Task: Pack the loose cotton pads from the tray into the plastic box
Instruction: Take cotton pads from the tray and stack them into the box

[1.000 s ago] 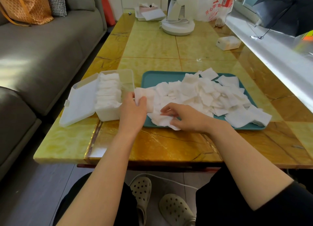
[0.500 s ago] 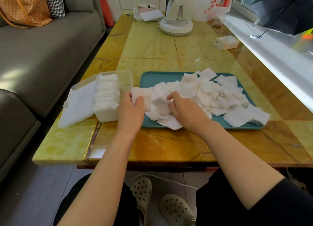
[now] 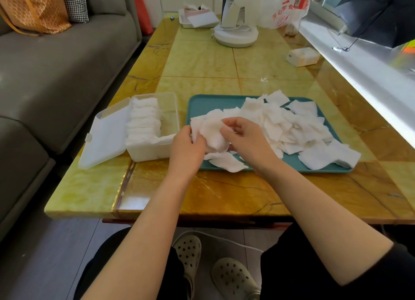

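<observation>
A teal tray (image 3: 202, 103) on the table holds a heap of loose white cotton pads (image 3: 292, 124), some spilling over its right front edge. Left of it stands the clear plastic box (image 3: 155, 150) with its lid (image 3: 105, 138) flipped open to the left; a row of pads (image 3: 143, 120) fills its left half. My left hand (image 3: 185, 149) holds a small stack of pads (image 3: 211, 131) above the tray's front left corner. My right hand (image 3: 244, 138) pinches a pad against that stack from the right.
A white fan base (image 3: 235, 35), a tissue pack (image 3: 302, 56), a plastic bag (image 3: 283, 9) and a small white tray (image 3: 197, 18) sit farther back on the table. A grey sofa (image 3: 56, 63) runs along the left, a white ledge (image 3: 359, 70) along the right.
My right hand lifted from the front of the pile and brought a pad up to the stack in my left hand. The left hand stayed near the tray's left corner.
</observation>
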Motion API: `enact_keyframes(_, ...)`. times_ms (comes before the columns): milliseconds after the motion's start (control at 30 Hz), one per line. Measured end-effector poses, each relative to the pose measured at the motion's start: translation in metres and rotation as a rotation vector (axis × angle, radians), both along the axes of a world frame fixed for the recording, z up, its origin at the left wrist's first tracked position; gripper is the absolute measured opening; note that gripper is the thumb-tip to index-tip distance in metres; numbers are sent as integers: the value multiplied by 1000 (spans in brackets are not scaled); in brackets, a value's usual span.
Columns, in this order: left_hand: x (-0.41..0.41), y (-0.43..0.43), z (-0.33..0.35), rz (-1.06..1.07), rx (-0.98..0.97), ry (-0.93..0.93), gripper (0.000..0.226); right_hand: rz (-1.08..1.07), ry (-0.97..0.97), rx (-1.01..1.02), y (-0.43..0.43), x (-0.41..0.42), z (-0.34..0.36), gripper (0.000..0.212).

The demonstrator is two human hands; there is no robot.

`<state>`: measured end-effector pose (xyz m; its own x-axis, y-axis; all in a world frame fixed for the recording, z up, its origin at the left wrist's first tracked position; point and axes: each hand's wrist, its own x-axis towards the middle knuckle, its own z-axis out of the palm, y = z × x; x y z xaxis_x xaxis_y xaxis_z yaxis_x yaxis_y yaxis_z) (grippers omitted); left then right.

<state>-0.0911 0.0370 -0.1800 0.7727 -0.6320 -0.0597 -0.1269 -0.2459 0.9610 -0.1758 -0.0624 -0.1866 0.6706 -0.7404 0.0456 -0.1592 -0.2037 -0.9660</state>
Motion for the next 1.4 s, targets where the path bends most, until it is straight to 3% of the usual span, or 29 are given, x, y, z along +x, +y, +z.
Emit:
enact_keyframes(67,0,0,-1,-8,-11,9,17,42,37,-159,1,0,0,10)
enact_keyframes(167,1,-1,-2,-18,-21,27,19,112,68,-243,1,-3,2,9)
enact_keyframes(233,0,-2,-1,-9,-15,44,18,115,30,-127,0,-5,6,8)
enact_keyframes(333,-1,-2,2,5,-29,44,19,100,-112,265,1,-6,14,10)
enact_keyframes(400,-1,-2,2,3,-29,47,23,96,-121,342,3,-6,16,13)
enact_keyframes(667,-2,-2,1,-33,-32,89,38,71,77,126,5,-7,10,19)
enact_keyframes(800,-7,-2,10,-52,-61,211,38,40,113,8,5,-7,7,18)
enact_keyframes(933,-9,1,9,-102,-74,31,16,69,120,-103,3,-8,5,20)
enact_keyframes(1033,-5,1,6,15,-85,-40,8,160,197,-219,-5,-11,1,14)
enact_keyframes(1233,-1,2,5,81,-91,-43,22,626,674,-302,-22,-27,-1,55)
enact_keyframes(1400,-2,1,4,81,-74,-50,21,489,564,-365,-29,-29,-4,13)
